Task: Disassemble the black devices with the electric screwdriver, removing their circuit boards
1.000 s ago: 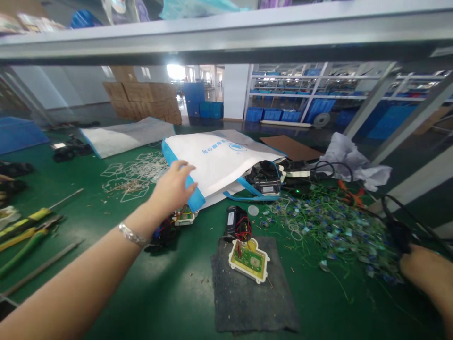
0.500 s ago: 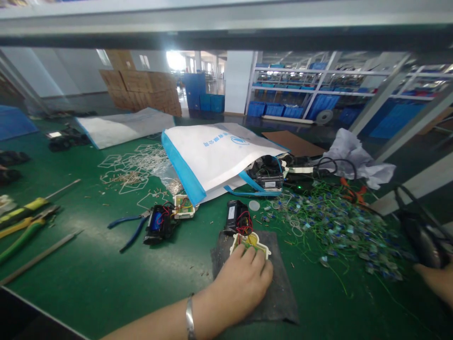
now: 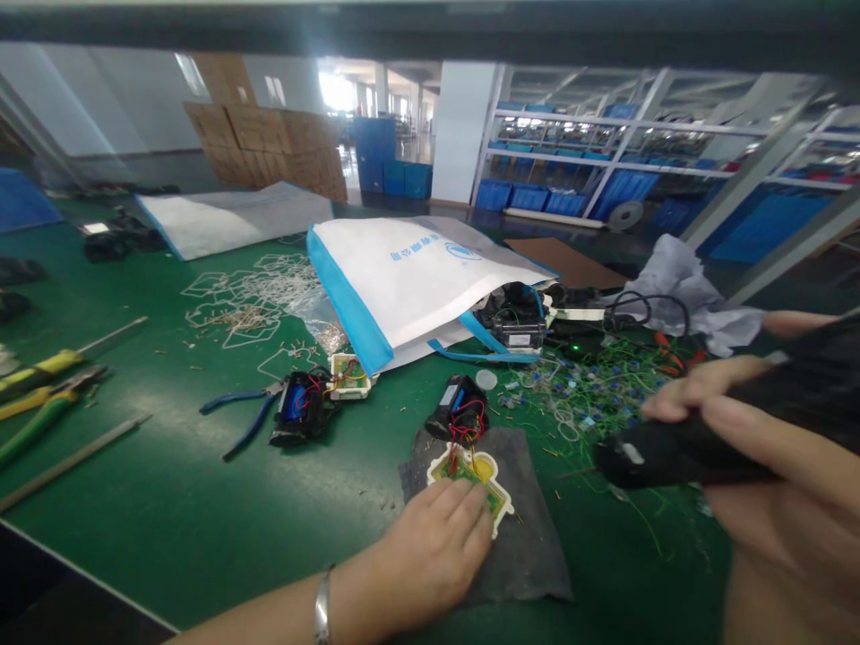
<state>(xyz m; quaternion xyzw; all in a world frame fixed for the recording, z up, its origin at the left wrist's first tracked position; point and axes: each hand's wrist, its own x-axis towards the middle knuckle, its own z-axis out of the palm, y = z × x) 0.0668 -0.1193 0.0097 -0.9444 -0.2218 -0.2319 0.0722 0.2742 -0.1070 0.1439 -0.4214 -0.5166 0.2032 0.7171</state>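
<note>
My left hand point(image 3: 436, 542) rests with its fingers together on a white-framed circuit board point(image 3: 495, 484), which lies on a dark cloth point(image 3: 530, 537). Red wires join the board to a black battery holder point(image 3: 458, 408) just behind it. At the right, close to the camera, my right hand point(image 3: 772, 448) is wrapped round a black power tool point(image 3: 699, 448) whose thin bit points left toward the board without touching it. A second black battery holder point(image 3: 300, 408) with its own board point(image 3: 350, 376) lies farther left.
Blue-handled pliers point(image 3: 252, 421) and other hand tools point(image 3: 50, 403) lie left. A white bag point(image 3: 417, 287) holding black parts stands behind the cloth. Green-wired pieces point(image 3: 591, 385) spread behind the power tool, near crumpled paper point(image 3: 685, 296). White wire frames point(image 3: 269, 287) are at back left.
My right hand has brought the black power tool in from the right edge toward the cloth. The board under my left hand has turned a little, and those fingers have shifted slightly left.
</note>
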